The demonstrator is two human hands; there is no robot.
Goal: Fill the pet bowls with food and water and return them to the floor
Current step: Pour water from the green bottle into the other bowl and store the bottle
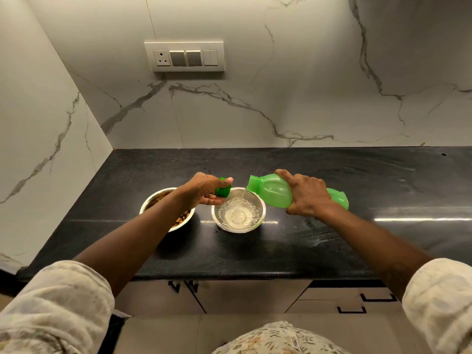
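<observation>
The right hand (307, 195) grips the tipped green bottle (275, 192), water streaming into the steel bowl (238, 213). The left hand (204, 189) pinches the green cap (223, 189) above the food bowl (155, 200).

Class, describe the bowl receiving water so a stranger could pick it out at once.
On the black countertop stand two steel bowls side by side. The water bowl is the right-hand one, beneath the tilted green bottle; the food bowl beside it holds brown pieces instead.
</observation>
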